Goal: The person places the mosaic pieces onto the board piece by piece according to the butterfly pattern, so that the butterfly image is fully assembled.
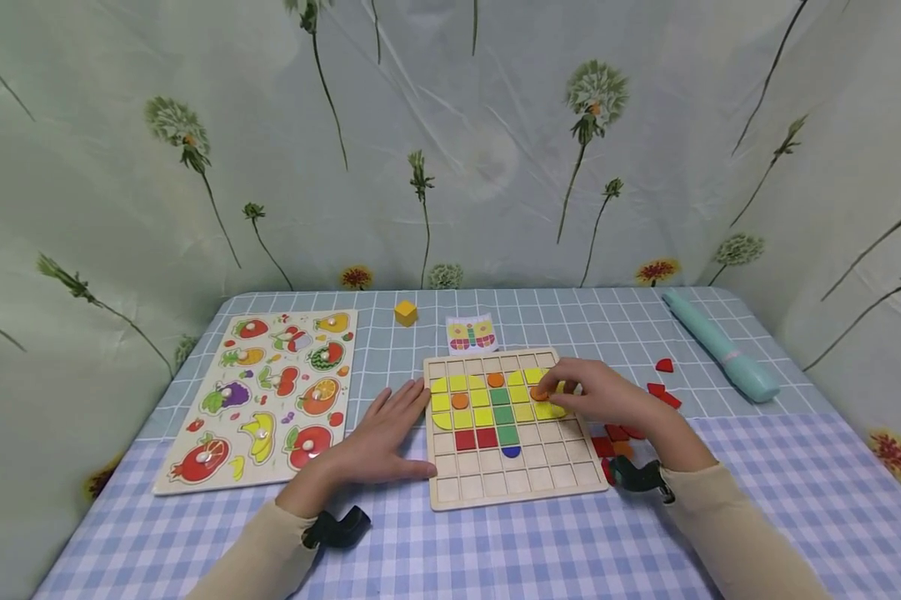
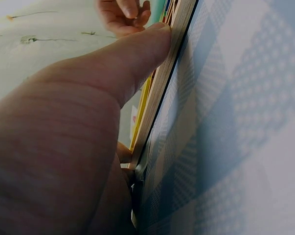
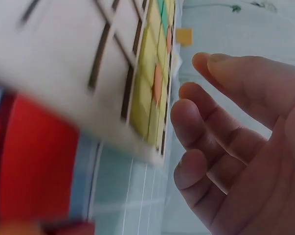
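A wooden grid board (image 1: 521,501) lies in the middle of the table, with yellow, green, red, orange and blue pieces set in its cells. My left hand (image 1: 381,437) rests flat beside it, thumb and fingertips touching its left edge; the left wrist view shows the thumb (image 2: 142,46) against the wood. Over the board's upper right, my right hand (image 1: 603,398) hovers by an orange disc (image 3: 157,84) lying among yellow pieces. Its fingers are loosely bent, and the right wrist view shows nothing between them. A small butterfly picture card (image 1: 471,335) lies behind the board.
To the left lies a fruit peg puzzle (image 1: 167,484). A yellow block (image 1: 406,313) sits at the back. Loose red pieces (image 1: 603,447) lie along the board's right side, partly under the right arm. A rolled teal mat (image 1: 720,348) lies at the far right.
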`<action>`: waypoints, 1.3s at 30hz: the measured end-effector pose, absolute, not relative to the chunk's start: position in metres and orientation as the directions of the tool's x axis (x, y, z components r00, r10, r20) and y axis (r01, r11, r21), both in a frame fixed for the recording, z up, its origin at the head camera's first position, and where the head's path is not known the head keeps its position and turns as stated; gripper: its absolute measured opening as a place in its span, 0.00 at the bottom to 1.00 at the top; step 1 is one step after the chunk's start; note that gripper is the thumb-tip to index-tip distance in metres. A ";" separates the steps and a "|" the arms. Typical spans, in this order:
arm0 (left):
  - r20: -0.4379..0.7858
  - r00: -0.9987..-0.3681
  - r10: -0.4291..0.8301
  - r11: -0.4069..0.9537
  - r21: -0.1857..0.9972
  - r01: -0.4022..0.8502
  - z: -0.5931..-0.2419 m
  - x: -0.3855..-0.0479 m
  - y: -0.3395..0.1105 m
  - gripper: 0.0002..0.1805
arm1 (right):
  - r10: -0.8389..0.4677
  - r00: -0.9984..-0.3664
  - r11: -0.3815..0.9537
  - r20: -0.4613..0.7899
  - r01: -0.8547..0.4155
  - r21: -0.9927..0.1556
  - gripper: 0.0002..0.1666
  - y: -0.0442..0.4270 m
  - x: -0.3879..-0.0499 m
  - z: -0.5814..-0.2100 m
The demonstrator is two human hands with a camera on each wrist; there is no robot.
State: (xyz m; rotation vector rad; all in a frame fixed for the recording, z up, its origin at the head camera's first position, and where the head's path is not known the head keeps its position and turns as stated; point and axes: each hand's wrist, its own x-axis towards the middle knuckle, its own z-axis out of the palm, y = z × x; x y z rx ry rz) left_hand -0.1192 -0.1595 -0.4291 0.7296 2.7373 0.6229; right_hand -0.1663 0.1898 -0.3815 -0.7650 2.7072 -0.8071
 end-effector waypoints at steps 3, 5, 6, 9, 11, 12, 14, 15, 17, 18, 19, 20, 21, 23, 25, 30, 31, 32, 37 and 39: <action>-0.121 -0.846 0.519 0.786 0.456 0.417 -0.430 -0.119 -0.159 0.63 | -0.504 -0.861 0.742 -0.063 -0.395 -0.542 0.09 0.201 -0.166 -0.382; -0.120 -0.847 0.519 0.787 0.455 0.417 -0.430 -0.119 -0.159 0.62 | -0.488 -0.871 0.758 -0.061 -0.388 -0.524 0.10 0.209 -0.167 -0.382; -0.120 -0.847 0.519 0.786 0.455 0.417 -0.431 -0.119 -0.159 0.62 | -0.478 -0.876 0.767 -0.064 -0.381 -0.517 0.10 0.212 -0.167 -0.382; -0.120 -0.848 0.516 0.788 0.454 0.415 -0.431 -0.120 -0.159 0.62 | -0.451 -0.888 0.791 -0.093 -0.349 -0.503 0.11 0.223 -0.170 -0.382; -0.123 -0.849 0.514 0.789 0.454 0.413 -0.431 -0.120 -0.158 0.62 | -0.438 -0.890 0.801 -0.128 -0.321 -0.506 0.11 0.230 -0.172 -0.382; -0.124 -0.849 0.514 0.790 0.454 0.412 -0.431 -0.120 -0.158 0.62 | -0.431 -0.890 0.806 -0.147 -0.306 -0.507 0.11 0.233 -0.173 -0.382; -0.127 -0.849 0.512 0.792 0.453 0.410 -0.430 -0.120 -0.158 0.62 | -0.426 -0.887 0.812 -0.181 -0.286 -0.508 0.11 0.240 -0.174 -0.383; -0.128 -0.850 0.512 0.792 0.453 0.409 -0.430 -0.120 -0.158 0.62 | -0.423 -0.884 0.815 -0.199 -0.276 -0.509 0.11 0.244 -0.174 -0.383; -0.128 -0.850 0.510 0.794 0.450 0.409 -0.430 -0.120 -0.158 0.62 | -0.431 -0.872 0.817 -0.231 -0.268 -0.511 0.11 0.250 -0.175 -0.384; -0.127 -0.851 0.510 0.794 0.449 0.409 -0.430 -0.120 -0.158 0.62 | -0.438 -0.865 0.816 -0.246 -0.268 -0.513 0.10 0.253 -0.175 -0.384; -0.127 -0.851 0.509 0.794 0.450 0.408 -0.430 -0.120 -0.158 0.62 | -0.446 -0.856 0.814 -0.262 -0.266 -0.516 0.10 0.256 -0.176 -0.384; -0.127 -0.851 0.509 0.795 0.449 0.409 -0.430 -0.120 -0.158 0.62 | -0.452 -0.847 0.814 -0.280 -0.264 -0.517 0.10 0.259 -0.176 -0.384; -0.127 -0.851 0.509 0.795 0.448 0.409 -0.430 -0.120 -0.158 0.62 | -0.458 -0.838 0.814 -0.298 -0.260 -0.519 0.10 0.262 -0.175 -0.384; -0.127 -0.851 0.509 0.795 0.448 0.409 -0.429 -0.120 -0.158 0.62 | -0.472 -0.819 0.810 -0.325 -0.258 -0.526 0.10 0.266 -0.175 -0.383; -0.127 -0.850 0.511 0.794 0.449 0.410 -0.429 -0.120 -0.158 0.62 | -0.473 -0.808 0.811 -0.352 -0.244 -0.531 0.10 0.269 -0.174 -0.383; -0.131 -0.852 0.506 0.798 0.445 0.406 -0.430 -0.119 -0.158 0.62 | -0.462 -0.789 0.815 -0.405 -0.198 -0.544 0.13 0.274 -0.172 -0.381; -0.133 -0.853 0.506 0.800 0.444 0.405 -0.430 -0.119 -0.158 0.63 | -0.459 -0.786 0.817 -0.413 -0.192 -0.543 0.13 0.275 -0.172 -0.381; -0.135 -0.853 0.504 0.801 0.442 0.404 -0.430 -0.119 -0.158 0.63 | -0.461 -0.783 0.818 -0.417 -0.192 -0.543 0.14 0.275 -0.172 -0.381; -0.137 -0.854 0.501 0.806 0.435 0.403 -0.431 -0.119 -0.159 0.63 | -0.468 -0.781 0.821 -0.414 -0.211 -0.531 0.14 0.275 -0.171 -0.382; -0.135 -0.855 0.501 0.805 0.435 0.403 -0.432 -0.119 -0.158 0.63 | -0.469 -0.781 0.822 -0.413 -0.213 -0.529 0.14 0.275 -0.171 -0.382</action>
